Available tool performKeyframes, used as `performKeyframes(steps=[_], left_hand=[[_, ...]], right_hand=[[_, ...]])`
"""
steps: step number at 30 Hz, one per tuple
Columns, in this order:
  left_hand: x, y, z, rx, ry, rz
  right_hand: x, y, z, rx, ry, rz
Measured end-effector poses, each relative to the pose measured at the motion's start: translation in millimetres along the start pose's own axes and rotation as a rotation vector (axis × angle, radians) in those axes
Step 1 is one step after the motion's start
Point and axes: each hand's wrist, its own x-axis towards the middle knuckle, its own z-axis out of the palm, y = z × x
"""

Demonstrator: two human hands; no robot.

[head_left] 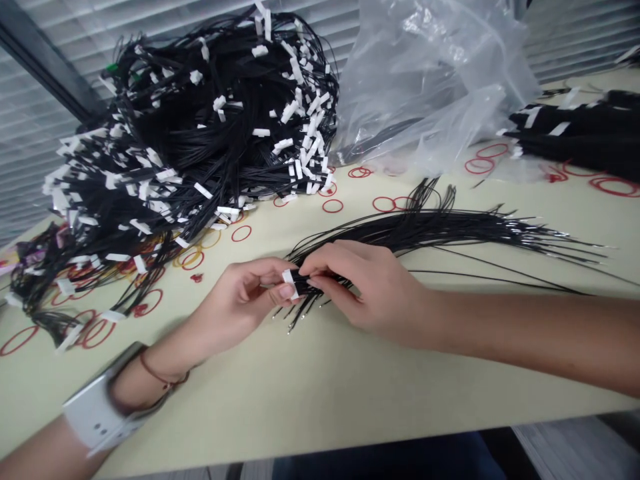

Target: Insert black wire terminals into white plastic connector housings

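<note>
White plastic connector (289,283), mostly covered, pinched in left hand (240,303); right hand (370,290) grips thin black wire bundle (450,230) fanning twd 3 o'clock, far tips blurred.

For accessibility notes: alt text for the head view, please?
The left hand pinches a small white connector against the right hand, which grips a bundle of black wires fanning rightward over a pale table. Behind lie a heap of connector-tipped wires, a clear plastic bag and scattered red rubber bands.
</note>
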Motion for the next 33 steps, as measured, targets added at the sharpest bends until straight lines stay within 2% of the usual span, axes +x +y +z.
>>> performKeyframes(steps=[9,14,20,22,26,28,31,33], left_hand=[[-2.9,-1.0,4.2,0.047,-0.025,0.044],[-1.4,-1.1,2.3,0.070,-0.027,0.030],[0.0,-1.7,-0.6,0.144,-0.016,0.054],[0.2,-1.2,-0.7,0.155,-0.007,0.047],[2.7,0.5,-2.0,0.069,0.034,-0.006],[4.4,-0.1,-4.1,0.005,0.044,-0.047],[6.6,-3.4,-7.6,-0.073,0.059,-0.100],[8.3,-6.0,-9.3,-0.102,0.077,-0.107]], right_hand=[[-0.7,0.1,3.6,-0.063,0.029,-0.165],[0.4,2.6,1.3,-0.027,-0.002,-0.109],[6.8,10.1,-7.4,-0.160,-0.159,-0.014],[9.2,13.3,-9.5,-0.253,-0.175,-0.059],[15.7,14.0,-19.5,-0.441,-0.134,-0.256],[19.6,10.8,-29.0,-0.374,-0.265,-0.290],[23.7,6.1,-43.9,-0.286,-0.562,-0.225],[24.4,5.5,-50.4,-0.334,-0.643,-0.170]])
